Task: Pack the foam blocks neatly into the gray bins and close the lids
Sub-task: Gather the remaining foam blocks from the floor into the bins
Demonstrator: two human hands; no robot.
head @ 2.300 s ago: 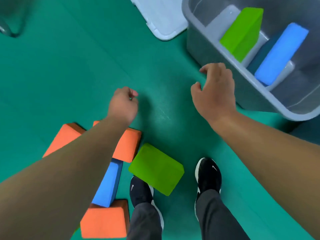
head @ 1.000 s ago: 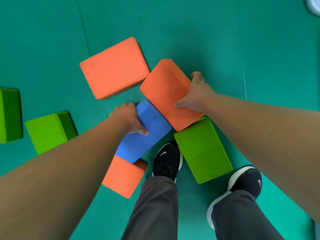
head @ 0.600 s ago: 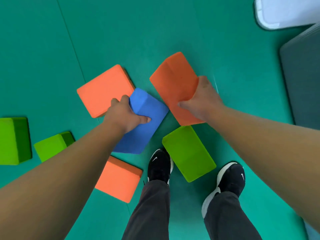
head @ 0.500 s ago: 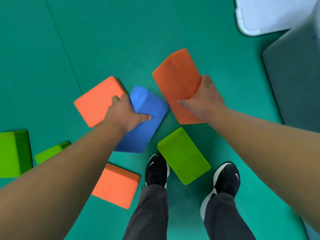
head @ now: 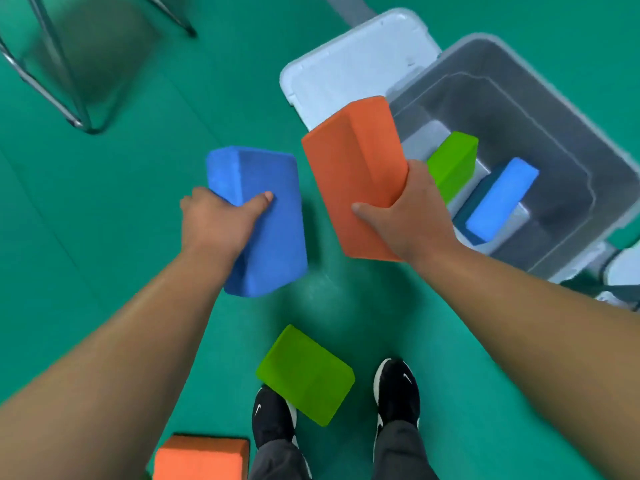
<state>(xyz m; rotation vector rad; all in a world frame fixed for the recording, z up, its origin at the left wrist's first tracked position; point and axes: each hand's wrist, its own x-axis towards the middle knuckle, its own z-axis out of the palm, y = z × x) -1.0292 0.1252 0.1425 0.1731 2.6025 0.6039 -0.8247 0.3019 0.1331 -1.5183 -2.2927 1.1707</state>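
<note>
Carry step. Left hand [head: 214, 225] grips blue foam block [head: 266, 237], right hand [head: 407, 216] grips orange foam block [head: 353, 168]; both aloft beside the gray bin [head: 526, 109] (lid [head: 353, 64] off, lying alongside). Next, probably: set each in snugly against the green block [head: 450, 164] inside.

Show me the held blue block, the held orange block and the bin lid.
held blue block [head: 275, 245], head view, middle of its broad face.
held orange block [head: 343, 188], head view, middle of its broad face.
bin lid [head: 353, 67], head view, its flat middle.
</note>
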